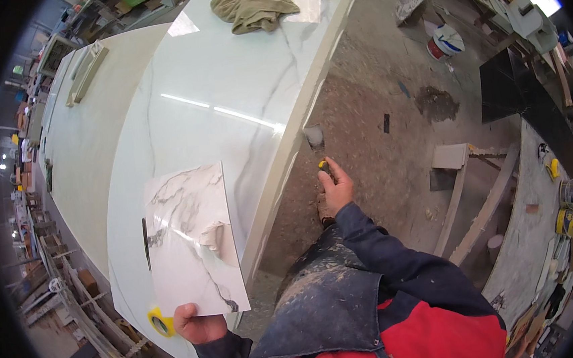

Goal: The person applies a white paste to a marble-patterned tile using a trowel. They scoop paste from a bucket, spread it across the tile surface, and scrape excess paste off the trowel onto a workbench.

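My left hand [200, 324] grips the lower edge of a thin white marble-patterned sheet [192, 267], thumb on top. The sheet lies over a large pale marble-patterned slab [194, 119]. A beige lump, like filler paste, [216, 238] sits on the sheet's right half. Out past the slab's beige edge strip [283, 153], my right hand [338, 188] is closed round a small yellow-and-black handle [325, 168]. A grey-white flat piece [315, 138] just beyond it looks like a scraper blade; whether they join is unclear. By my left hand lies a yellow ring-shaped roll [160, 322].
A crumpled olive cloth [254, 6] lies on the slab's far end. A thin dark strip [146, 242] rests beside the sheet. On the floor stand a white bucket [445, 42] and a wooden frame [466, 198]. A cluttered bench [529, 227] is at right.
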`<state>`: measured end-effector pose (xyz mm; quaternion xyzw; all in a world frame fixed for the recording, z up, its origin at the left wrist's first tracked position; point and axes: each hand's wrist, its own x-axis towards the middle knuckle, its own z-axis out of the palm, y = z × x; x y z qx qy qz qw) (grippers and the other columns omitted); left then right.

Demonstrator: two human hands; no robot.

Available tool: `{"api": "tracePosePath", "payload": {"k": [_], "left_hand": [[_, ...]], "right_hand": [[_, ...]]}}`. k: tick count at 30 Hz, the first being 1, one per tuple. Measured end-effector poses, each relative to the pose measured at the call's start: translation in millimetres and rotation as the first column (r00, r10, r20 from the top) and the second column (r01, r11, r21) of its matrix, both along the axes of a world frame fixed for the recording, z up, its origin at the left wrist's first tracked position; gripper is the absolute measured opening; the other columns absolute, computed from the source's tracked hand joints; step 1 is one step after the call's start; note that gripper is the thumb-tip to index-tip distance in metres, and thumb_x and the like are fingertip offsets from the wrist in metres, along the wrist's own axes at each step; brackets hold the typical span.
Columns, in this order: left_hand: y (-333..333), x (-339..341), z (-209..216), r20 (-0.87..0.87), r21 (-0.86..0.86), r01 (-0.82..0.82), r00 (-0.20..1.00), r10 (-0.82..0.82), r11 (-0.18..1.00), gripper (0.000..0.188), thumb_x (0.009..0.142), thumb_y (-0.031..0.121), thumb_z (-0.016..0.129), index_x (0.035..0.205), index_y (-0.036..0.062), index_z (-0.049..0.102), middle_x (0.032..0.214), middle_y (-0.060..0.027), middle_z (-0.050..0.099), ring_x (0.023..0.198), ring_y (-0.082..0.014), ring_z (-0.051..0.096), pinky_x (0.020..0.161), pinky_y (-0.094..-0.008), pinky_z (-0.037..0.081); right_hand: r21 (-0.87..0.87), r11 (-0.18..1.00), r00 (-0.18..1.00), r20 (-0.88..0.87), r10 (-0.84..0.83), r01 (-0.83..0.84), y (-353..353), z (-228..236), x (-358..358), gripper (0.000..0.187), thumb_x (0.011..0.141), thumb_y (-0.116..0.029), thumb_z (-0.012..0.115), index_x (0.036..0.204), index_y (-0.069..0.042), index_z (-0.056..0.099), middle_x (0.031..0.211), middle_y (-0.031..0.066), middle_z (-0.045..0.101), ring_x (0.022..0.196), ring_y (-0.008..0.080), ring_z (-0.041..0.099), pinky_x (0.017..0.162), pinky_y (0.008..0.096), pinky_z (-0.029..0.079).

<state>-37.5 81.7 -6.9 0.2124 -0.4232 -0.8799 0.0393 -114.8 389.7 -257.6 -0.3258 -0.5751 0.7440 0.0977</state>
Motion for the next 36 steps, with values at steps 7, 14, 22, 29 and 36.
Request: {"api": "tracePosePath", "payload": {"k": [7, 14, 22, 29, 36], "left_hand": [[-45, 33, 9, -0.077, 0.135, 0.051, 0.996, -0.040, 0.990, 0.080, 0.069, 0.004, 0.054, 0.147, -0.0013, 0.038, 0.145, -0.0177, 0.050, 0.134, -0.0380, 0.047, 0.114, -0.0516, 0.038], [-136, 95, 1, -0.105, 0.178, 0.051, 0.994, -0.032, 0.983, 0.079, 0.068, 0.004, 0.056, 0.145, 0.0015, 0.041, 0.141, -0.0146, 0.053, 0.131, -0.0351, 0.050, 0.113, -0.0494, 0.039], [-182, 140, 4, -0.116, 0.154, 0.068, 0.992, -0.051, 0.986, 0.073, 0.069, 0.002, 0.056, 0.141, 0.0019, 0.046, 0.133, -0.0134, 0.057, 0.126, -0.0331, 0.053, 0.110, -0.0453, 0.041], [-191, 151, -14, -0.100, 0.066, 0.011, 0.995, -0.005, 0.998, 0.074, 0.072, 0.006, 0.056, 0.144, 0.0013, 0.043, 0.138, -0.0150, 0.056, 0.127, -0.0343, 0.053, 0.109, -0.0484, 0.041], [-221, 148, -15, -0.133, 0.128, 0.058, 0.990, -0.041, 0.990, 0.069, 0.073, 0.010, 0.057, 0.140, 0.0001, 0.047, 0.134, -0.0167, 0.058, 0.122, -0.0383, 0.057, 0.101, -0.0560, 0.046]], "right_hand": [[-0.099, 0.994, 0.996, -0.077, 0.039, -0.046, -17, 82, 44, 0.047, 0.092, -0.007, 0.065, 0.139, -0.007, 0.057, 0.096, 0.0028, 0.066, 0.066, 0.0077, 0.057, 0.055, 0.0231, 0.046], [0.218, 0.568, 0.583, 0.008, 0.812, -0.794, -106, 265, 146, 0.041, 0.089, -0.011, 0.068, 0.128, -0.002, 0.064, 0.105, 0.0066, 0.068, 0.081, 0.0123, 0.062, 0.075, 0.0247, 0.051], [0.683, 0.303, 0.513, 0.122, 0.850, -0.664, -188, 293, 187, 0.041, 0.084, -0.013, 0.069, 0.125, -0.010, 0.067, 0.101, 0.0158, 0.071, 0.085, 0.0272, 0.070, 0.078, 0.0324, 0.054], [0.703, 0.227, 0.552, 0.276, 0.787, -0.674, -164, 275, 211, 0.040, 0.081, -0.012, 0.067, 0.121, -0.011, 0.069, 0.096, 0.0171, 0.070, 0.078, 0.0353, 0.065, 0.072, 0.0379, 0.053], [-0.372, 0.883, 0.953, -0.013, 0.304, -0.287, -117, 148, 196, 0.036, 0.097, -0.015, 0.059, 0.131, -0.002, 0.057, 0.087, 0.0093, 0.070, 0.058, 0.0116, 0.060, 0.049, 0.0238, 0.046]]}}
